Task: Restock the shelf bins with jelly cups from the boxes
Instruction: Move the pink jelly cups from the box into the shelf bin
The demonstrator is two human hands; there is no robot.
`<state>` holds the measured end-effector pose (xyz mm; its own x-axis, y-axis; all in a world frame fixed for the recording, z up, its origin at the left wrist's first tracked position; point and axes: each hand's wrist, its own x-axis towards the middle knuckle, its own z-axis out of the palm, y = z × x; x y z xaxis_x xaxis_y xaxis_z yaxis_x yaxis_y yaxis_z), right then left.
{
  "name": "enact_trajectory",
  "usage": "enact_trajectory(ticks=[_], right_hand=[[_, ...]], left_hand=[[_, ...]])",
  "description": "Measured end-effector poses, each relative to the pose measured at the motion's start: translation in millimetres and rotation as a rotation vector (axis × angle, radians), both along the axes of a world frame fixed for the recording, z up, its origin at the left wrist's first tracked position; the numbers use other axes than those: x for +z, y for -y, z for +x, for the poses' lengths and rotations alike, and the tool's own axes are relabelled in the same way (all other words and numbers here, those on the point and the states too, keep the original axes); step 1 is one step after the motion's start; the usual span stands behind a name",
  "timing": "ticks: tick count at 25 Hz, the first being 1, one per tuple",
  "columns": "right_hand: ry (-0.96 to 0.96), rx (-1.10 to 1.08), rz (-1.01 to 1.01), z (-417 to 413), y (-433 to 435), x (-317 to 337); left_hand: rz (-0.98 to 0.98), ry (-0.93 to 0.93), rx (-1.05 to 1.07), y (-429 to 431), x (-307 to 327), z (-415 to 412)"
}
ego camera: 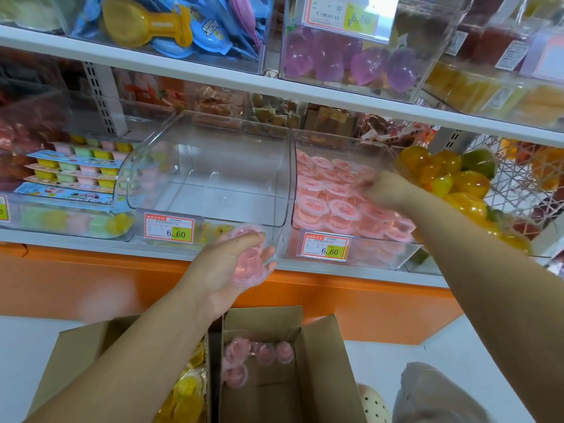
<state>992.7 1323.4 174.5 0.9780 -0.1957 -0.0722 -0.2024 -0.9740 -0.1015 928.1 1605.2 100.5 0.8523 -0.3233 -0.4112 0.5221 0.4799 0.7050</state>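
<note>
My left hand [227, 264] holds pink jelly cups [248, 257] in front of the shelf edge, below an empty clear bin [210, 166]. My right hand [384, 187] reaches into the neighbouring clear bin [345, 254], which is full of pink jelly cups [332, 199]; motion blur hides its fingers. Below me an open cardboard box [317, 361] holds a few pink jelly cups [259, 355]. To its left, a second box [76, 355] shows yellow jelly cups [189, 392].
A bin of yellow and green jelly balls [457, 184] stands right of my right arm. Multicoloured jelly packs [76, 172] fill the left bin. The upper shelf [213, 74] carries purple jellies [351, 59]. An orange base panel [91, 282] runs under the shelf.
</note>
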Motion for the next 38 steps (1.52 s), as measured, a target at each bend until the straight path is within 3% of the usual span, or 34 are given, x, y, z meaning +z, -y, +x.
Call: enact_trajectory(ticks=[5, 8, 10, 12, 14, 18, 21, 23, 25, 28, 38], right_hand=[[0.203, -0.059, 0.141, -18, -1, -11], [0.539, -0.081, 0.381, -40, -26, 3], [0.443, 0.036, 0.536, -60, -51, 7], [0.144, 0.165, 0.68, -82, -79, 9], [-0.014, 0.258, 0.736, -95, -95, 5], [0.067, 0.229, 0.843, -98, -95, -3], [0.368, 0.098, 0.694, -87, -60, 8], [0.61, -0.033, 0.432, -76, -23, 5], [0.738, -0.092, 0.197, -67, 12, -11], [0.768, -0.093, 0.041, -62, 41, -40], [0.617, -0.106, -0.03, -55, 45, -39]], left_hand=[[-0.004, 0.025, -0.032, 7, 8, -10], [-0.06, 0.021, -0.053, 8, 21, -18], [-0.094, 0.016, -0.08, 12, 27, -21], [-0.096, 0.029, -0.116, 15, 28, -24], [-0.075, 0.052, -0.175, 18, 27, -26], [-0.039, 0.075, -0.202, 22, 24, -28], [-0.089, 0.031, -0.165, 23, 25, -27], [-0.107, 0.004, -0.123, 23, 25, -25], [-0.1, -0.005, -0.1, 22, 23, -24], [-0.079, -0.005, -0.078, 21, 21, -23], [-0.084, -0.027, -0.042, 23, 17, -18]])
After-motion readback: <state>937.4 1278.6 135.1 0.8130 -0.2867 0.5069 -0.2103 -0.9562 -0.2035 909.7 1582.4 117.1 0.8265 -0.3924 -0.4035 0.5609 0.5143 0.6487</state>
